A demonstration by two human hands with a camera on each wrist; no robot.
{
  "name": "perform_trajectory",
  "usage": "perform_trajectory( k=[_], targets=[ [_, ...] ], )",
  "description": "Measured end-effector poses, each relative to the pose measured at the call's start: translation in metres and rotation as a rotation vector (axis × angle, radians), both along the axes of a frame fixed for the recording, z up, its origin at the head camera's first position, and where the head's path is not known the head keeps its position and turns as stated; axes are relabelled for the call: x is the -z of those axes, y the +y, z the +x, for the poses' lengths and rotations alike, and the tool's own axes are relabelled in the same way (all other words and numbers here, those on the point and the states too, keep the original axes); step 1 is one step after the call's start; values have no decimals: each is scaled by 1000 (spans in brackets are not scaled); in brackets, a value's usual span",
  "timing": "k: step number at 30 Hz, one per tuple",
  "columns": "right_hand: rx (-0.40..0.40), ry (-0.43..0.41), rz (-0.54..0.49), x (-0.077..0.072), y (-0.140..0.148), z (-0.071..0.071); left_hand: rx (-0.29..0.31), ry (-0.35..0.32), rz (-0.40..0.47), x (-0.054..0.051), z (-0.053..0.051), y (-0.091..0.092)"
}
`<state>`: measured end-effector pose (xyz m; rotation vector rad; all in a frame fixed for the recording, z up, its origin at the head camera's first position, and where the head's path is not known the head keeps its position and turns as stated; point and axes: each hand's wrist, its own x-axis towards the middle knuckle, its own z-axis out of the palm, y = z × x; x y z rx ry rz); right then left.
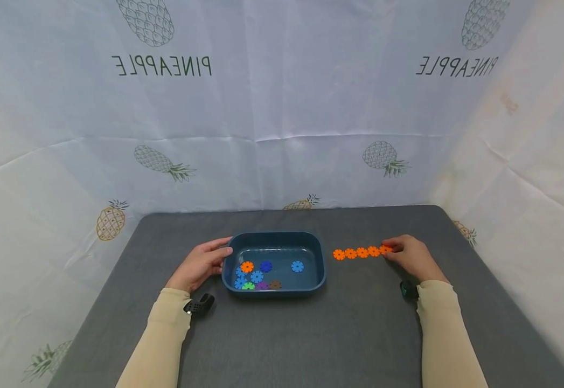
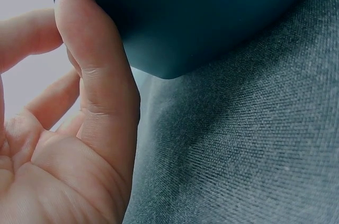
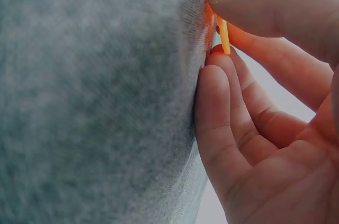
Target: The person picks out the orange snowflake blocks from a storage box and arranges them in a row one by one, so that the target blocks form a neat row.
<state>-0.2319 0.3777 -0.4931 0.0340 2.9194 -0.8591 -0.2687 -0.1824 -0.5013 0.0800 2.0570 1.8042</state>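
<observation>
A row of several orange flower-shaped discs [image 1: 362, 253] lies on the table to the right of a dark blue tray [image 1: 274, 294]. At the row's right end my right hand [image 1: 411, 257] pinches the last orange disc [image 3: 224, 38], seen edge-on in the right wrist view. Its other fingers rest close to the cloth. My left hand [image 1: 203, 265] holds the tray's left end, thumb [image 2: 90, 49] on the rim and fingers partly hidden behind the wall. Inside the tray are loose discs: several light blue, plus orange, dark blue, green, purple and brown ones.
A grey cloth covers the table [image 1: 282, 345]. A white curtain [image 1: 282, 108] printed with pineapples hangs behind and along both sides. Black straps with small devices sit on both wrists, the left strap [image 1: 199, 305] near the tray's front left corner.
</observation>
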Motion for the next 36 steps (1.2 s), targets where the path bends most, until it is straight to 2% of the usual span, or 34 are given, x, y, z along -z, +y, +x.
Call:
perform_trajectory(
  k=[6,10,17,22,28,31,36],
  targets=[
    [3,-16,-6,0,3,-1,9,5,8,-1,1,0],
    [-4,-8,-5,-5,-2,-3,-2,9,10,-2,3,-3],
    [-63,113,-11,-29,-36,-3,1,12,31,-1,2,-1],
    [-184,162,-26,-52,-85,-12,0,5,33,-1,1,2],
    [-377,109,-33,-78,-160,-32,-11,10,27,-3,1,3],
    [-479,70,-29,-82,-193,-39,-13,13,32,-2,1,3],
    [-659,55,68,-79,-238,-47,-23,6,37,-1,2,3]
  ],
)
